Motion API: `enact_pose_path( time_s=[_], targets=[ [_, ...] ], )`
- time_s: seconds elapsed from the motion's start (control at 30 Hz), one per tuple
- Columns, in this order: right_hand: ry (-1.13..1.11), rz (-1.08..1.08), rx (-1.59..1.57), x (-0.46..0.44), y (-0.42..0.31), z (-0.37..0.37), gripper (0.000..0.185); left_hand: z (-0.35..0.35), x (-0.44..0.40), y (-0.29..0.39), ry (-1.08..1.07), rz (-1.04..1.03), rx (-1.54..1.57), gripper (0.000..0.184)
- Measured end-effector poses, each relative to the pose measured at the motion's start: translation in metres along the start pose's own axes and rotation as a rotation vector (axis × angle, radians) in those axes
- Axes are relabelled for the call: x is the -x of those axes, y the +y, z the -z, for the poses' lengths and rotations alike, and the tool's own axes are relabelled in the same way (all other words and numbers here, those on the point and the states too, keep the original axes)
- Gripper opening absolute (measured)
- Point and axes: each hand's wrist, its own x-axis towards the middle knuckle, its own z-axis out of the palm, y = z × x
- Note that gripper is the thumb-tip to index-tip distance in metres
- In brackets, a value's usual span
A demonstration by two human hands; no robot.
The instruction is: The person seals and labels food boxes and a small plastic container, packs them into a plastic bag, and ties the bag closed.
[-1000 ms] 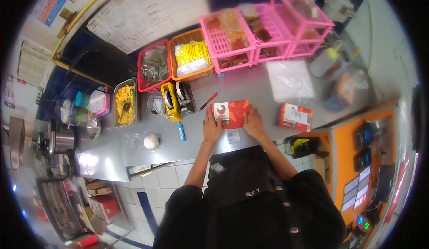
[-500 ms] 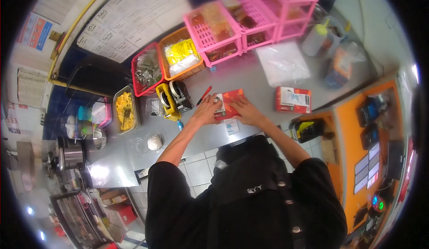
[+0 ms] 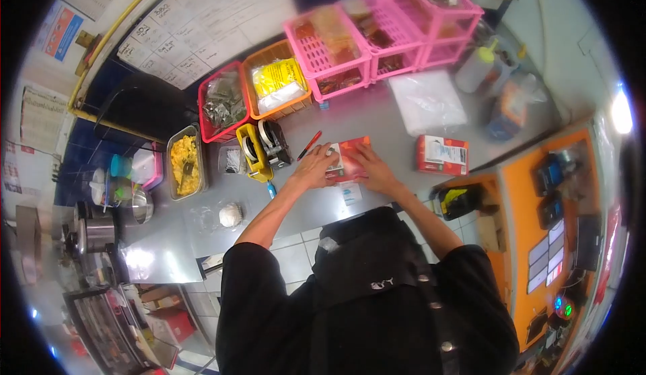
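A red box (image 3: 351,147) with orange patches and a pale label on its left part lies on the steel counter before me. My left hand (image 3: 313,169) rests at its left side, fingers stretched onto the label. My right hand (image 3: 378,174) lies on the right part of the box with its fingers spread. Just beyond my left hand is a red and black marker (image 3: 310,144). A small white slip (image 3: 350,194) sticks out near the front of the box. Farther right stands another red box (image 3: 442,155) with a white label on it.
Left of my hands are a yellow tape dispenser (image 3: 254,154), a tub of yellow food (image 3: 186,163) and a white ball-shaped item (image 3: 230,215). Red (image 3: 219,132) and orange baskets (image 3: 282,111), pink racks (image 3: 328,66) and plastic bags (image 3: 428,102) line the back. Squeeze bottles (image 3: 475,69) stand right.
My fingers have shifted slightly on the red box, the right hand's a little. The view has tilted a bit; the other things stay in place.
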Motion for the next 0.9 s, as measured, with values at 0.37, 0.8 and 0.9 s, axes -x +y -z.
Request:
enact_pose_path(
  time_s=[0.37,0.8,0.9],
  targets=[
    [-0.066,0.018,0.273,0.006,-0.006,-0.015,0.079,-0.016,0.008,-0.015,0.009,-0.036,0.122,0.081],
    [-0.222,-0.077,0.396,-0.041,-0.036,0.011,0.108,-0.016,-0.020,0.005,-0.089,0.045,-0.017,0.068],
    [-0.208,-0.052,0.405,-0.038,-0.027,0.006,0.108,-0.028,-0.025,-0.004,-0.037,-0.008,-0.050,0.067]
  ],
)
